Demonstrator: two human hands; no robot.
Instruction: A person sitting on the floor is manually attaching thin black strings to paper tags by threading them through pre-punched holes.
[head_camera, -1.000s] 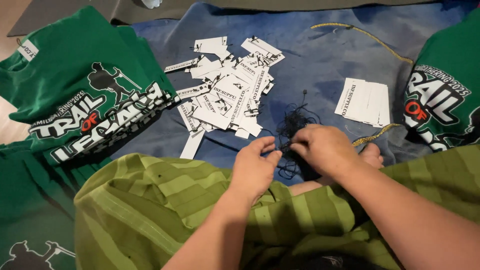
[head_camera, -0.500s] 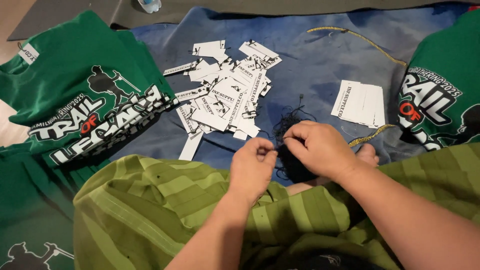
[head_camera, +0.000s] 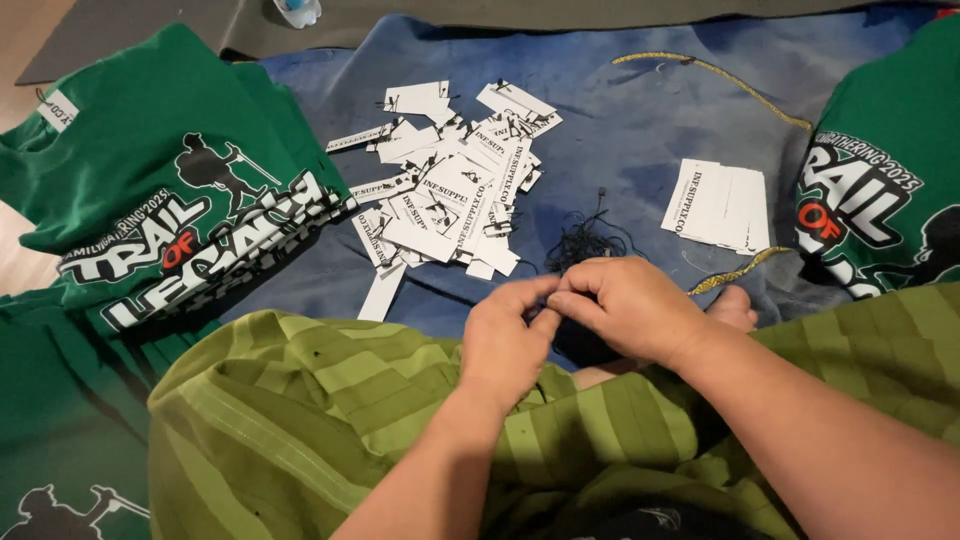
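Both hands met at the centre of the view, over a blue cloth (head_camera: 660, 120). The left hand (head_camera: 505, 345) and the right hand (head_camera: 635, 305) had their fingers pinched narrowly together, tip to tip, on something too small to identify; whether it was a strand of the black thread (head_camera: 590, 240) lying tangled just beyond the knuckles could not be told. A loose heap of white paper tags (head_camera: 445, 195) lay farther out to the left of the hands, and a neat small stack of tags (head_camera: 718, 202) lay to the right. A yellow cord (head_camera: 715, 75) ran across the far cloth. Green printed shirts lay at the left (head_camera: 150, 170) and at the right edge (head_camera: 890, 180). A striped green garment (head_camera: 300, 400) covered the lap and hid the cloth beneath the forearms.
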